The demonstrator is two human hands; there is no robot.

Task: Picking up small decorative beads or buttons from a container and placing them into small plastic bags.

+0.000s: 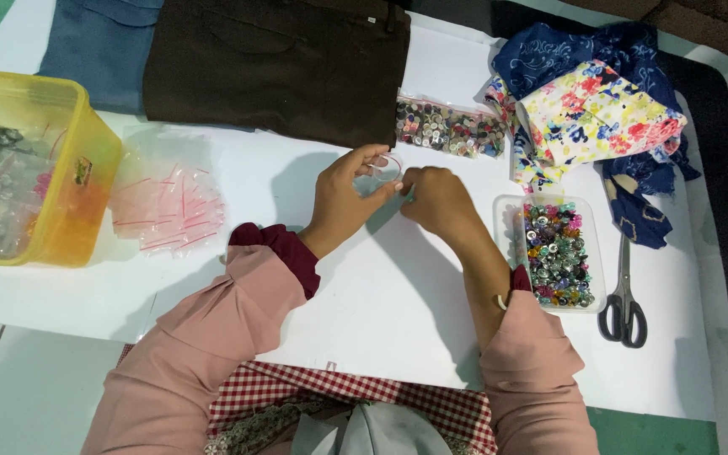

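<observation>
Small clear plastic bag (383,169), edged in red at its mouth, sits pinched between both hands above the white table (381,295). Left hand (345,198) curls its fingers around the bag's near side; right hand (436,198) closes its fingertips on the bag's other edge, so the two hands nearly touch. Bare tabletop lies open just below the grip, toward the person. Beyond the grip lies a flat bag of mixed buttons (448,129), then dark brown cloth (280,63). Right of the grip, a clear tray (555,253) holds coloured buttons, with scissors (623,295) beside it. Left, loose little bags (166,202) are heaped near a yellow tub (61,181) holding more bagged pieces.
</observation>
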